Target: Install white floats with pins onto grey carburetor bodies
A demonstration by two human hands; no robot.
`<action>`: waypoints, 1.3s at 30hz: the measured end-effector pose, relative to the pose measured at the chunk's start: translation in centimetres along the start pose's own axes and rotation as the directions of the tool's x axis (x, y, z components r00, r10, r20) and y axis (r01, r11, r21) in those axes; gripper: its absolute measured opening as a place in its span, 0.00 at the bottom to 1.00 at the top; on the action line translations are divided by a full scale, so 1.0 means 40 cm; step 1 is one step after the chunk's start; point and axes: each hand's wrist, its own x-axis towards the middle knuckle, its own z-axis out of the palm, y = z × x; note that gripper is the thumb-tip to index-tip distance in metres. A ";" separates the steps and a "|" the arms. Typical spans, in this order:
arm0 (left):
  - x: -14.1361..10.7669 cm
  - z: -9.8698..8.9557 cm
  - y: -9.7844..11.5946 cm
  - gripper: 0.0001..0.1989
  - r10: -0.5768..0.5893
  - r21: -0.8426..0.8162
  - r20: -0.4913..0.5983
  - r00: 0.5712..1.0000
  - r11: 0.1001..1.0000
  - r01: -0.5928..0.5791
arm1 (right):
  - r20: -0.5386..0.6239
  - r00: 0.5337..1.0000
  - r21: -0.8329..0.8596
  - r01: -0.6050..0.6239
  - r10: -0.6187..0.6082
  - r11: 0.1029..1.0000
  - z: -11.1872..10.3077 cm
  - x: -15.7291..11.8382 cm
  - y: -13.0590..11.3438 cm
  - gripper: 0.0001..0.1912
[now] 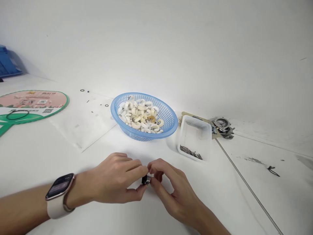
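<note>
Between the thumb and fingertips of my left hand (117, 179) is a small black part (144, 180) with silver ridges that look like spring coils. My left hand is closed on it. My right hand (173, 191) meets it from the right, with its thumb tip at the silver end and its index finger curled above. What the right fingertips pinch is partly hidden. Beyond the hands sits a blue mesh basket (168, 133) heaped with white and cream curved plastic pieces (141, 114). To its right, a white plastic tray (195, 137) holds thin metal pins (190, 152).
Behind the tray lie grey metal parts (222, 125) on a tan board. A thin metal rod (246, 182) runs toward the lower right, left of a black tie (273, 171). At left are a green-edged fan (36, 101), a clear plastic sheet (80, 127) and a blue bin (8, 63).
</note>
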 end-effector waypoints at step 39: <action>-0.001 -0.009 0.005 0.07 0.108 0.087 0.029 0.994 0.990 -0.110 | -0.003 0.999 0.065 -0.033 0.033 0.997 0.012 0.001 -0.013 0.16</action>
